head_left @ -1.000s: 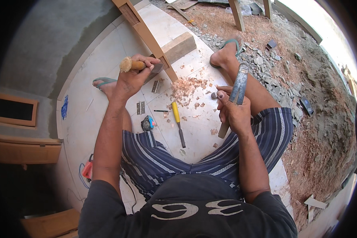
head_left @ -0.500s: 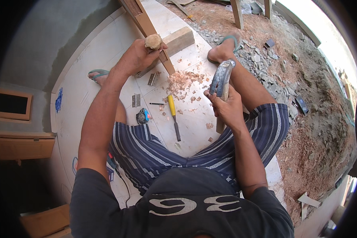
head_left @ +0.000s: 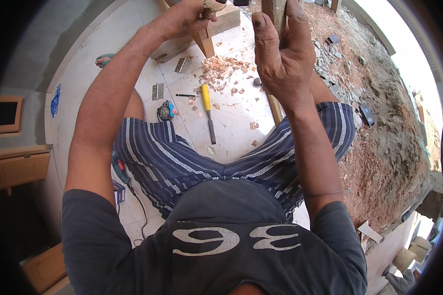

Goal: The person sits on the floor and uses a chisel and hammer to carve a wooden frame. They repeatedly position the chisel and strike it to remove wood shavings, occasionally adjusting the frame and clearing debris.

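Note:
My left hand [head_left: 184, 20], near the top edge, is closed around a thick, round-ended wooden handle [head_left: 212, 7]; the tool's other end is hidden. Beneath it a narrow wooden board [head_left: 205, 43] slants down to the white floor. Raised close to the camera, my right hand [head_left: 286, 61] grips the wooden handle of a hammer [head_left: 274, 14], thumb lying along it. Most of the hammer's head is cut off above the picture. Reddish wood shavings [head_left: 222, 70] lie heaped beside the board's lower end. A yellow-handled chisel [head_left: 206, 101] rests on the tiles between my legs.
Metal hinges [head_left: 157, 91], a black pencil-like stick [head_left: 186, 95] and a round black-and-blue object [head_left: 166, 111] lie left of the chisel. A corded power tool [head_left: 119, 167] sits by my left thigh. Rubble and soil [head_left: 379, 132] border the floor at right. A timber block [head_left: 226, 20] lies behind the board.
My right hand has lifted the hammer up toward the camera. My left hand, still around the wooden handle, appears higher, and the whole view has shifted, with floor things appearing higher too.

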{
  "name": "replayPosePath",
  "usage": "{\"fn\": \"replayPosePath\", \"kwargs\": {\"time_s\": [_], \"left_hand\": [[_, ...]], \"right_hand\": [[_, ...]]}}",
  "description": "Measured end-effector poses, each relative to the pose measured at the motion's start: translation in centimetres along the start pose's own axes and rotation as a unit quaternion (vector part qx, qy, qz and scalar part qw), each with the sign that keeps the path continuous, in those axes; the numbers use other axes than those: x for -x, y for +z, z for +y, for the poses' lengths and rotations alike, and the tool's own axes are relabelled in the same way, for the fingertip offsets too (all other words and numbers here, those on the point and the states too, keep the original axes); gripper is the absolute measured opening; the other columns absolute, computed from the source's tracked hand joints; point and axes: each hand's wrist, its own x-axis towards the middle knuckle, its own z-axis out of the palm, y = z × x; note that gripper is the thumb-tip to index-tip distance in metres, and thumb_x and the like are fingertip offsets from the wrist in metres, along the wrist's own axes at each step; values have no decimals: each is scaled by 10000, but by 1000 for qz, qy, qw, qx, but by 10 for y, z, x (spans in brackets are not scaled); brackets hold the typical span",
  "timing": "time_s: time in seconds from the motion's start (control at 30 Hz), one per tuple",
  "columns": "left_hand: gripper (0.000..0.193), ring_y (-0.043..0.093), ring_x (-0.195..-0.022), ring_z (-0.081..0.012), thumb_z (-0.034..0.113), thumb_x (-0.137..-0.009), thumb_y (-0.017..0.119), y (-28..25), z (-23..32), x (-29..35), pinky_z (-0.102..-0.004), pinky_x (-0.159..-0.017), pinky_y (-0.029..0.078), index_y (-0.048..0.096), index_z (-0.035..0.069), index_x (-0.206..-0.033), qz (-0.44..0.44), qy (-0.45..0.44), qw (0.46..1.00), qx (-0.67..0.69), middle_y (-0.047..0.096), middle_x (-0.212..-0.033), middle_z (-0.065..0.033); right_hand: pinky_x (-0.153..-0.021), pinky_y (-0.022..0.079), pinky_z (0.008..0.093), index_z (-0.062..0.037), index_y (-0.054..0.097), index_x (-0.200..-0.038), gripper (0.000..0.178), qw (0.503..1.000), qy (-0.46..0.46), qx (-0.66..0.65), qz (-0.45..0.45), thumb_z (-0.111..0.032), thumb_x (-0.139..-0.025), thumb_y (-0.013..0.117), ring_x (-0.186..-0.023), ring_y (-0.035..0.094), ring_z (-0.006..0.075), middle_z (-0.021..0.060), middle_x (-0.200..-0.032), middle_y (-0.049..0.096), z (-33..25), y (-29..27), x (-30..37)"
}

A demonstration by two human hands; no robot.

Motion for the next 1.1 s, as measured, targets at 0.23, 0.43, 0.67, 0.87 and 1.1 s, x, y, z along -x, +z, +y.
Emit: {"fn": "replayPosePath", "kwargs": {"time_s": [0.23,0.43,0.67,0.87,1.1], "left_hand": [[313,747,-1010,-281,246,-1006,703,11,-27,-4,-399,-922,593,702,75,-1268,3,145,989,1,770,-1122,-158],[322,647,-1070,-209,157,-953,766,7,-16,-6,-387,-969,532,658,52,-1237,-116,95,954,258,711,-1120,-87],[295,707,-991,-193,223,-998,704,24,-23,0,-367,-943,558,706,50,-1237,15,103,988,111,754,-1056,-92],[222,705,-993,-196,185,-1000,702,9,-41,6,-351,-956,544,701,53,-1179,66,86,980,166,743,-1024,-51],[283,736,-995,-245,200,-989,720,13,-16,4,-378,-917,565,687,73,-1240,27,81,993,80,767,-1069,-136]], "right_hand": [[-749,599,434,-26,561,-1447,511,987,99,83,-101,-279,-1022,692,-881,772,374,279,-957,739,8,15,16],[-772,597,449,20,595,-1394,496,998,46,32,-6,-280,-1013,700,-894,761,405,276,-963,741,5,19,15],[-812,605,384,34,589,-1411,492,996,77,39,-26,-213,-1006,720,-925,779,345,269,-984,753,9,11,27],[-822,581,378,93,535,-1437,514,988,66,132,-33,-137,-1007,697,-866,758,282,246,-966,749,15,-15,23],[-735,596,314,58,582,-1412,490,979,199,30,-33,-208,-1024,715,-837,760,200,191,-926,768,20,-10,51]]}}
